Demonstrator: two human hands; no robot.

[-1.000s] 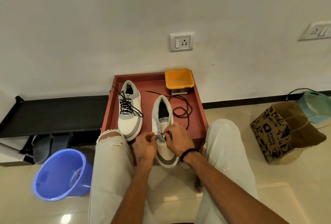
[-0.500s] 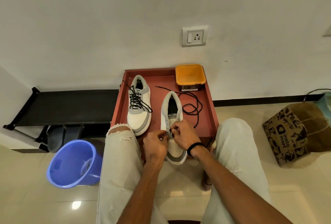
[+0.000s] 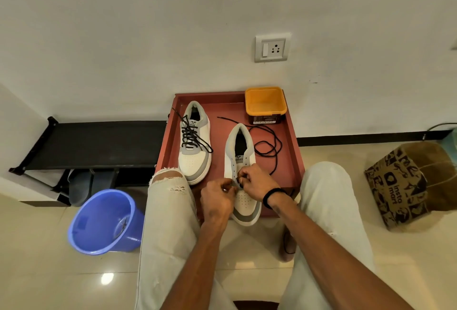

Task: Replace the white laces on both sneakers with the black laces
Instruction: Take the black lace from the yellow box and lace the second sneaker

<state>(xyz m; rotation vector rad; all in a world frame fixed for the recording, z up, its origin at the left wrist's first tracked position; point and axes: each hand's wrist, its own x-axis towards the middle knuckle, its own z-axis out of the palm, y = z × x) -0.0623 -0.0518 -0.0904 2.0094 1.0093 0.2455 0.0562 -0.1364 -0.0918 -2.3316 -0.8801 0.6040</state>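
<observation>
Red tray (image 3: 291, 141) on the floor against the wall, holding both sneakers. Far left: laced sneaker (image 3: 194, 145). Right: unlaced sneaker (image 3: 241, 161), loose black lace (image 3: 268, 146) coiled beside it, orange tub (image 3: 265, 101) beyond. Left hand (image 3: 217, 200) and right hand (image 3: 254, 181) over the lower eyelets, fingers curled, pinching something small, hard to make out. Glossy blue plastic bucket (image 3: 103, 223) left; printed paper bag (image 3: 405, 186) right.

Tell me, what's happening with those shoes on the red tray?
A seated person is relacing a pair of sneakers. The left sneaker already carries a black lace. Both hands are at the lowest eyelets of the right sneaker: the left hand and the right hand seem to pinch the loose black lace, which trails across the red tray. An orange tub sits at the tray's back corner.
</observation>
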